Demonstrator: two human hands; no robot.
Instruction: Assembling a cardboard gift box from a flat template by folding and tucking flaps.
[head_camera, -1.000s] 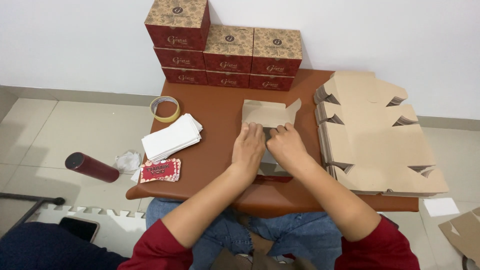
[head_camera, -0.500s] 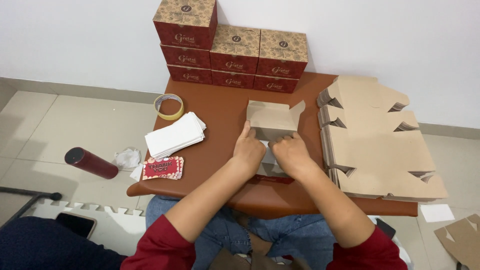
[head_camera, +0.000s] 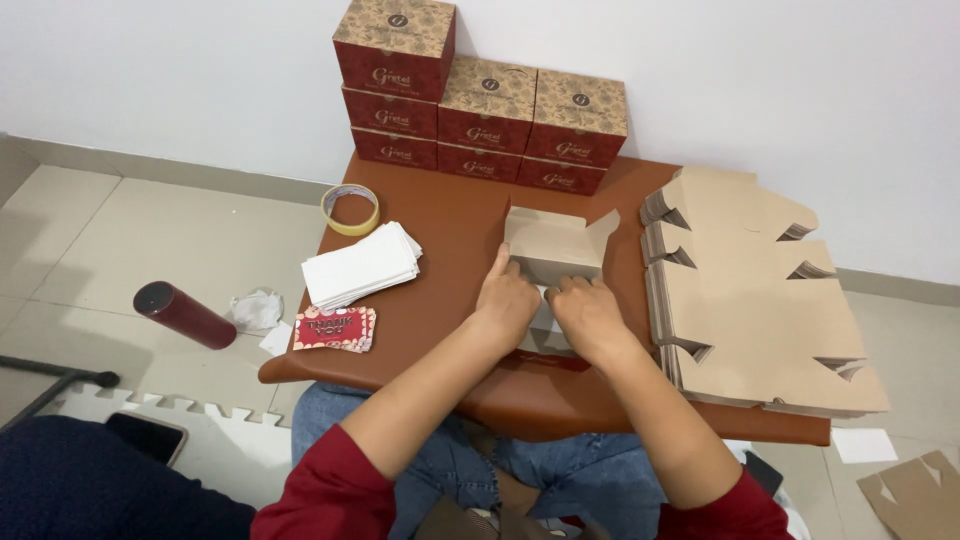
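Two hands, left hand (head_camera: 508, 300) and right hand (head_camera: 587, 315), press together on a half-folded carton (head_camera: 553, 245) (flat blanks (head_camera: 750, 300) crowd the bench (head_camera: 450, 215) edge).

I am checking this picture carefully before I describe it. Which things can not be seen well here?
Head view:
- Lower part of the cardboard box: covered by the left hand and right hand.
- Fingers of both hands: mostly tucked under, so the grip is unclear.
- Loose cardboard piece on the floor: cut off by the picture's corner.
- Lowest red boxes: mostly hidden behind the table.
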